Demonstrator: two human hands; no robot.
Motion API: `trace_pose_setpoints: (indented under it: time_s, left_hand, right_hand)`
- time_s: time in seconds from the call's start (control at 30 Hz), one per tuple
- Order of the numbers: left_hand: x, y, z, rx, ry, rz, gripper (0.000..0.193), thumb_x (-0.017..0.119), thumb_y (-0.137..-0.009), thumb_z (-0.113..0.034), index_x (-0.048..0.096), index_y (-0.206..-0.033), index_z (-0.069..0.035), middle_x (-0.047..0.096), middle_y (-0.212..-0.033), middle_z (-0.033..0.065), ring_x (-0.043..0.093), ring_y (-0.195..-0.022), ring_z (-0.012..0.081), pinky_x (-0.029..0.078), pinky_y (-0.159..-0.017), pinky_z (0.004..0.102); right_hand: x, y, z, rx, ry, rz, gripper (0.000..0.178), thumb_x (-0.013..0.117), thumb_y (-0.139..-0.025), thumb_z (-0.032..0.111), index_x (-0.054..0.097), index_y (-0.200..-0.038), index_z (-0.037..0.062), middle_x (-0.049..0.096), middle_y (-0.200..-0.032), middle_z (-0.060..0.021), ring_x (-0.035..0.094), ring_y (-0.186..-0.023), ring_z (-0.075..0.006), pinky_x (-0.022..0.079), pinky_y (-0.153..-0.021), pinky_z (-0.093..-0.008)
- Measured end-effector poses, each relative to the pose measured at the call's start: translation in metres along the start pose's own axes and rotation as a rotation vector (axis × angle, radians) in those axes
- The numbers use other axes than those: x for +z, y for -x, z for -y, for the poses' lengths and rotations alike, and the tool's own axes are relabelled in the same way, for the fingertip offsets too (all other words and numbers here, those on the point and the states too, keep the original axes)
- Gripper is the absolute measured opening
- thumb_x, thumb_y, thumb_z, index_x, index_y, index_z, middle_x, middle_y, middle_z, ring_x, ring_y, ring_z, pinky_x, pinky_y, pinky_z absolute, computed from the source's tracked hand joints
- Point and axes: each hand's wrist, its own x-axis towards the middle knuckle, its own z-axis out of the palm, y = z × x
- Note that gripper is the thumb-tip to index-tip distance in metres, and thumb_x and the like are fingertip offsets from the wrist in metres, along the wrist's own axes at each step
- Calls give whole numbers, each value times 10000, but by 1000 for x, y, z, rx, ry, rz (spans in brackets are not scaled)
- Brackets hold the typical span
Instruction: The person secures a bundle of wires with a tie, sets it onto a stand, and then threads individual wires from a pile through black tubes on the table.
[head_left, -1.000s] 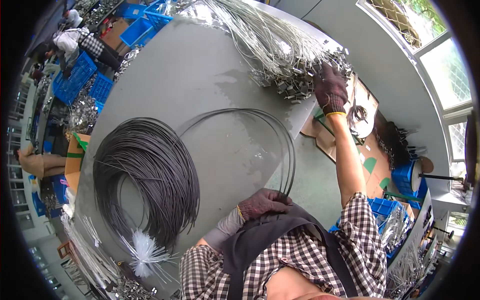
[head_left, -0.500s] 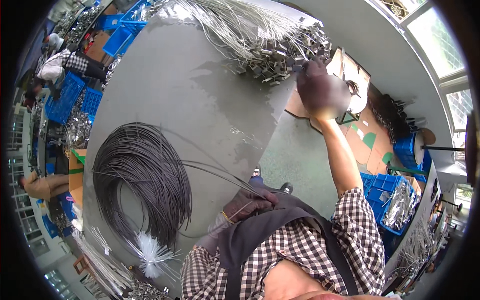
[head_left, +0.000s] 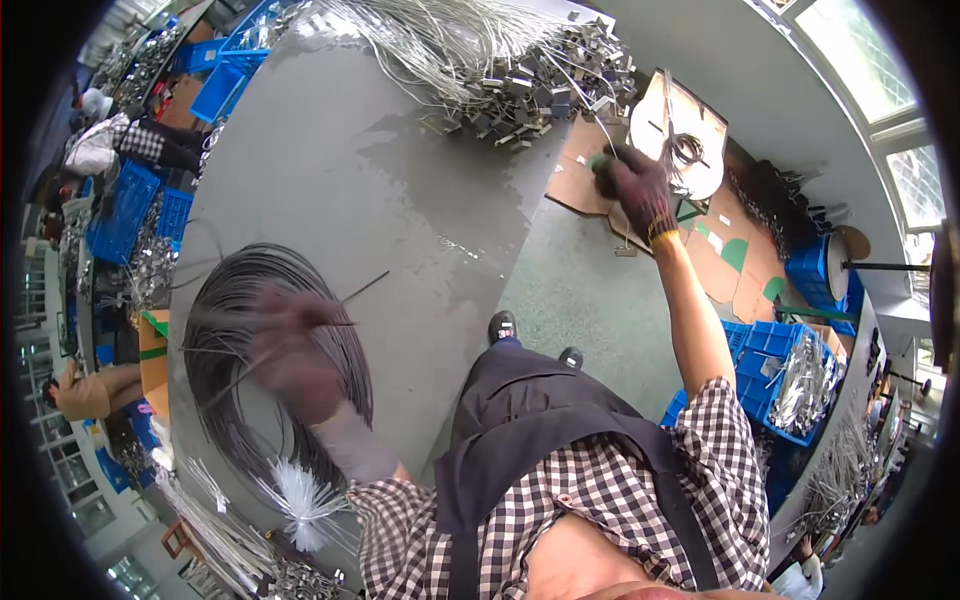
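A large coil of thin black wire lies on the grey table at the left. My left hand, gloved in dark maroon, is smeared by motion over the coil. Short black wire ends stick out to the right beside it; its grip on them cannot be made out. At the far right, past the table edge, my gloved right hand is closed, fingers curled round a thin silvery cable. That cable runs up toward a pile of small metal blocks with pale cables at the table's far end.
A bundle of clear plastic strips lies by the coil. Right of the table are flattened cardboard, a pale board with a small dark coil and blue crates. More blue crates and co-workers are at the left.
My left hand has swung from near my apron, where it held black strands, left and up over the coil. My right hand has shifted slightly down and left.
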Motion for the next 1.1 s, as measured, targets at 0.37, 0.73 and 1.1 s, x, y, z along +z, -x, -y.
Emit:
trace_pose_setpoints:
  time_s: [0.37,0.73,1.1]
  left_hand:
    - [39,55,40,-378,360,-242,288,618,-930,-186,552,-1186,-70,653,-840,87,470,-513,67,373,-420,200]
    - [158,125,175,-850,549,151,257,601,-950,-173,556,-1164,-38,650,-898,132,639,-709,239,566,-656,410]
    - [331,116,174,-855,785,452,212,590,-941,-124,553,-1111,-4,666,-974,179,683,-827,316,589,-760,432]
  right_hand:
    - [-39,63,-63,-328,364,-141,272,523,-936,149,656,-1136,22,700,-824,-77,585,-682,-106,479,-643,-267]
    - [-102,154,-102,126,116,40,265,512,-929,100,615,-1158,14,687,-836,-60,583,-671,-103,483,-617,-252]
    - [-152,279,-203,446,204,158,247,502,-970,146,666,-1107,23,649,-699,-20,566,-641,-94,467,-610,-250]
